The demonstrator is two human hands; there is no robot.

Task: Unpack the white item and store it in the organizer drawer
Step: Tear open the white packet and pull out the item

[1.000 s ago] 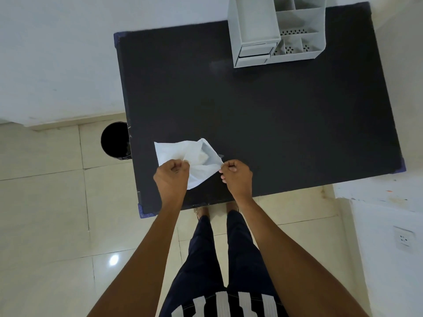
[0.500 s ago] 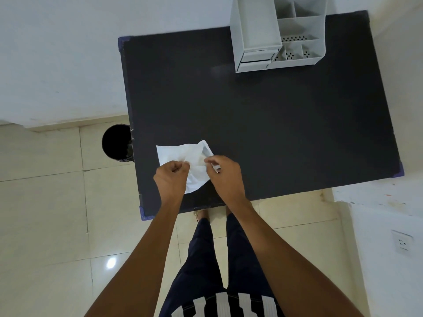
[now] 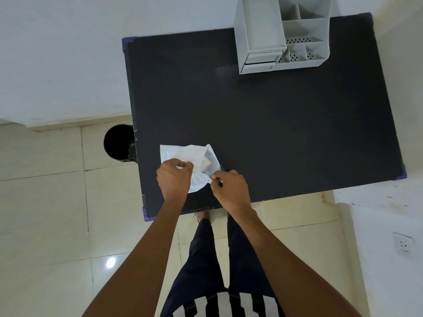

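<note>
Head view. White pouch (image 3: 183,156) lies on the black table (image 3: 274,133) near its 7 o'clock corner, mouth gaping toward 3 o'clock. A pale item (image 3: 205,164) shows inside the opening; shape unclear. Left hand (image 3: 175,179) pinches the pouch's near edge, fingers closed on the material. Right hand (image 3: 230,187) pinches a small flap at the mouth's lower lip, fingertips together on it.

Judgement on handling: the wrapper looks thin, soft and crinkly, so it should be very light and give no support. Hold it by the edges and spread the mouth apart. The item inside seems small and light; best taken between thumb and forefinger through the opening while the other hand pins the pouch flat. The wrapper could slide on the smooth tabletop if pulled one-handed.

Containers: white organizer (image 3: 282,40) at the table's 1 o'clock, well apart from the pouch. Its open compartments appear empty; two front drawers (image 3: 261,61) on its left side look shut, contents hidden. A dark bin (image 3: 119,143) stands on the floor at 9 o'clock, touching the table edge; something pale is at its rim.
</note>
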